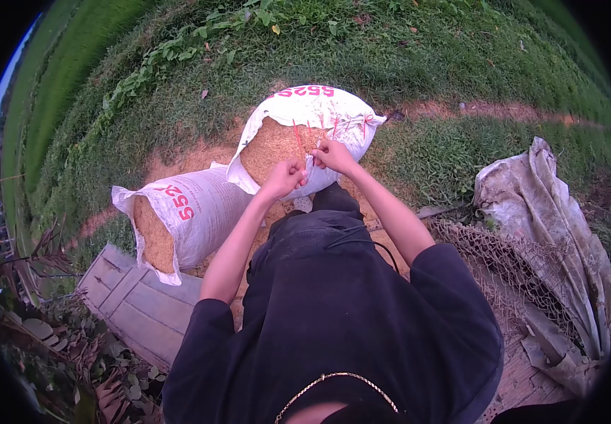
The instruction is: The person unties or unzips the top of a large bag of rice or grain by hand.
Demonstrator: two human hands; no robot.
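Left hand [285,177] pinches sack [323,107] edge, holding mouth closed. Right hand [333,155] pinches red string [298,141], tight so grain [270,148] cannot spill. Other sack [199,208] open beside.

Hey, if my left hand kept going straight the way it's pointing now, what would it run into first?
Probably the grain in the open white sack: your left hand, closed on a red string, sits at its near rim, though depth is unclear.

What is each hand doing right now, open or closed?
Left hand: closed, pinching the red string.
Right hand: closed on the same string, at the sack.
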